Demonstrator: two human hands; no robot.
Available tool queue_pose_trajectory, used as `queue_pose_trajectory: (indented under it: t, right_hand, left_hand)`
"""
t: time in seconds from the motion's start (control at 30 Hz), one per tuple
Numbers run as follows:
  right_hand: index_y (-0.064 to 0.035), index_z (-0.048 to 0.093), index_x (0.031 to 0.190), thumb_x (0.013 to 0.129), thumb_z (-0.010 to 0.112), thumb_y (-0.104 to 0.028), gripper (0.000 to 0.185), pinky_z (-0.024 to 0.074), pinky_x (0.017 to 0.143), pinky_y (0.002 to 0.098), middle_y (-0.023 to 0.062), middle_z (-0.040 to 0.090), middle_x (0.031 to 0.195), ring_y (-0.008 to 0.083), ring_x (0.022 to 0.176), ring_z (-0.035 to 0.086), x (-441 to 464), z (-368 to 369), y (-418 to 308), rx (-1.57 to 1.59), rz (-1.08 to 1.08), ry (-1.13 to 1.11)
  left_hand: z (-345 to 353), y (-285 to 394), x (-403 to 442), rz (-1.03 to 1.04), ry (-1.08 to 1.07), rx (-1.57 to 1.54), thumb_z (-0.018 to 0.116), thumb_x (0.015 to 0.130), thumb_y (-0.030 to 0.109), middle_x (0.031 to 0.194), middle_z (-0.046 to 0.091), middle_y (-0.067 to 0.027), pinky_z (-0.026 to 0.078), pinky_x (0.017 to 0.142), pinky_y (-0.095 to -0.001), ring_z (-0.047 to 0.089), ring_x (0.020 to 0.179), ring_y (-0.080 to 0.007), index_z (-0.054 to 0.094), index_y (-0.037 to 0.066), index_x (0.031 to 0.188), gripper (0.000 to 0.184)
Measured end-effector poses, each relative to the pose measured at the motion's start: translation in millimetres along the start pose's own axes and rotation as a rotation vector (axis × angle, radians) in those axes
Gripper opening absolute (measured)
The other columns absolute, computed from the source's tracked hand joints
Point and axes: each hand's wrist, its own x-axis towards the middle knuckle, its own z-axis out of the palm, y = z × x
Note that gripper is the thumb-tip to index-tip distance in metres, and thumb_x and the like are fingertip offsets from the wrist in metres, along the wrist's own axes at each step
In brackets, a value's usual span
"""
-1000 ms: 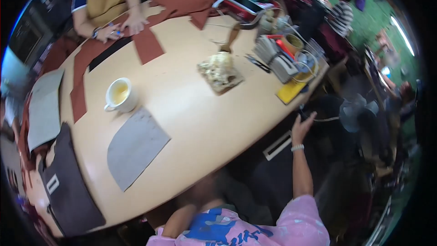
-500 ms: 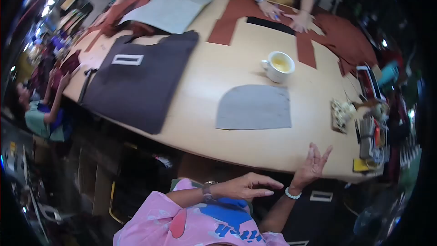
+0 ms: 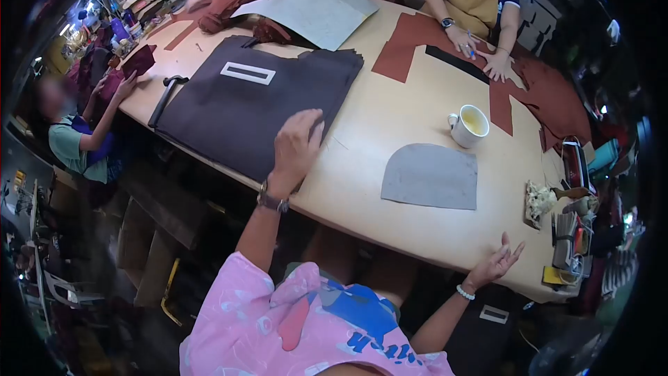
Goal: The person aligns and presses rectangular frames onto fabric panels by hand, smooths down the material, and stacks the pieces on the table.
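My left hand point(image 3: 298, 147), with a dark watch on its wrist, is over the lower right edge of a stack of dark fabric pieces point(image 3: 209, 108). Its fingers are bent and partly spread, and nothing shows in them. Whether it touches the fabric I cannot tell. A white rectangular frame point(image 3: 247, 74) lies on the dark pieces. My right hand point(image 3: 495, 263), with a beaded bracelet, is at the table's front edge, palm up, fingers apart and holding nothing. Between and beyond my hands lies a grey rounded panel point(image 3: 430, 177), with a white cup of yellow liquid point(image 3: 470, 125) behind it.
Across the table point(image 3: 348, 188), a co-worker point(image 3: 480, 3) has both hands on brown pieces point(image 3: 400, 49) and a black strip. Another person point(image 3: 80, 136) handles maroon material at the left. A hammer point(image 3: 165, 99) lies near the left edge; clutter point(image 3: 572, 237) stands at the right.
The view has swung left. My left hand has moved from in front of my body up to the dark fabric. My right hand remains open near the table's front edge.
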Motion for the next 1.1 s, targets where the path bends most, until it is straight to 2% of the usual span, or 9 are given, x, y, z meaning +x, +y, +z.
queue_pose_trajectory:
  t: [0.1, 0.33, 0.5, 0.6, 0.63, 0.77, 0.87, 1.0, 1.1]
  right_hand:
    - [-0.0007, 0.024, 0.139, 0.096, 0.037, -0.01, 0.046, 0.0403, 0.093, 0.0309, 0.0168, 0.059, 0.114, 0.0191, 0.102, 0.055, 0.2, 2.2, 0.9, 0.036, -0.067, 0.031]
    - [0.0019, 0.032, 0.135, 0.093, 0.046, -0.011, 0.046, 0.0464, 0.083, 0.0301, 0.0146, 0.063, 0.098, 0.0164, 0.088, 0.059, -3.5, 2.3, -2.7, 0.139, 0.155, -0.125]
    - [0.0031, 0.039, 0.132, 0.092, 0.048, -0.012, 0.043, 0.0472, 0.079, 0.0298, 0.0124, 0.064, 0.085, 0.015, 0.08, 0.06, -3.9, 2.1, -6.4, 0.11, 0.102, -0.091]
    - [0.0022, 0.041, 0.13, 0.093, 0.047, -0.013, 0.041, 0.0474, 0.078, 0.0298, 0.012, 0.064, 0.083, 0.0156, 0.08, 0.06, -1.7, 2.2, -3.7, -0.014, 0.092, -0.15]
    - [0.0018, 0.041, 0.13, 0.093, 0.047, -0.013, 0.04, 0.0475, 0.078, 0.0298, 0.0118, 0.064, 0.083, 0.0157, 0.08, 0.06, -1.9, 0.7, -4.3, -0.047, 0.091, -0.155]
    - [0.0001, 0.043, 0.13, 0.094, 0.046, -0.014, 0.039, 0.0483, 0.076, 0.0295, 0.0115, 0.064, 0.085, 0.0159, 0.08, 0.059, -0.5, 2.7, -3.5, -0.061, 0.091, -0.157]
    - [-0.0002, 0.043, 0.129, 0.094, 0.046, -0.015, 0.038, 0.0488, 0.075, 0.0293, 0.0118, 0.064, 0.086, 0.0162, 0.08, 0.059, -1.5, 3.5, -3.8, -0.006, 0.13, -0.155]
    - [0.0008, 0.043, 0.129, 0.093, 0.047, -0.013, 0.039, 0.0489, 0.075, 0.0289, 0.012, 0.063, 0.087, 0.0167, 0.08, 0.059, -1.9, 3.3, -12.6, -0.04, 0.118, -0.162]
    - [0.0016, 0.04, 0.13, 0.092, 0.047, -0.009, 0.04, 0.0486, 0.076, 0.0292, 0.0109, 0.062, 0.083, 0.0164, 0.078, 0.059, -0.9, 7.5, 3.1, -0.002, 0.012, -0.098]
  left_hand:
    - [33.3, -37.7, -12.8, -0.011, -0.023, 0.184, 0.061, 0.08, 0.014, 0.103, 0.062, -0.0159, 0.045, 0.085, -0.0387, 0.058, 0.098, -0.0315, 0.061, -0.001, 0.103, 0.027]
    - [53.5, -59.3, -19.0, -0.06, -0.032, 0.202, 0.06, 0.081, 0.018, 0.106, 0.062, -0.0149, 0.04, 0.091, -0.0413, 0.054, 0.104, -0.0319, 0.064, 0.0, 0.098, 0.025]
    - [46.8, -62.9, -15.6, -0.179, 0.135, -0.029, 0.062, 0.08, 0.013, 0.086, 0.065, -0.0175, 0.049, 0.075, -0.0365, 0.064, 0.082, -0.0315, 0.066, -0.001, 0.083, 0.015]
    - [38.1, -61.6, -13.4, -0.377, 0.115, -0.127, 0.067, 0.078, 0.017, 0.081, 0.067, -0.0172, 0.049, 0.071, -0.0323, 0.066, 0.076, -0.0265, 0.067, -0.002, 0.084, 0.02]
    - [33.8, -57.3, -11.9, -0.421, 0.135, -0.146, 0.072, 0.074, 0.018, 0.074, 0.068, -0.0136, 0.048, 0.064, -0.0279, 0.065, 0.068, -0.0176, 0.068, -0.002, 0.082, 0.022]
    - [31.9, -60.1, -10.4, -0.575, 0.178, -0.391, 0.076, 0.07, 0.018, 0.068, 0.064, -0.0002, 0.043, 0.057, -0.0211, 0.052, 0.061, -0.0044, 0.069, -0.002, 0.079, 0.023]
    - [31.5, -63.8, -10.1, -0.619, 0.183, -0.511, 0.073, 0.075, 0.018, 0.067, 0.061, 0.0025, 0.04, 0.056, -0.0205, 0.049, 0.06, -0.0039, 0.068, -0.001, 0.077, 0.02]
    - [41.0, -76.0, -12.4, -0.494, 0.297, -0.568, 0.066, 0.083, 0.015, 0.072, 0.059, 0.0037, 0.039, 0.057, -0.0183, 0.048, 0.064, -0.0023, 0.065, -0.002, 0.086, 0.017]
    - [39.4, -77.3, -10.3, -0.582, 0.312, -0.662, 0.064, 0.084, 0.014, 0.073, 0.059, 0.0034, 0.039, 0.058, -0.0177, 0.048, 0.065, -0.0023, 0.063, -0.001, 0.088, 0.015]
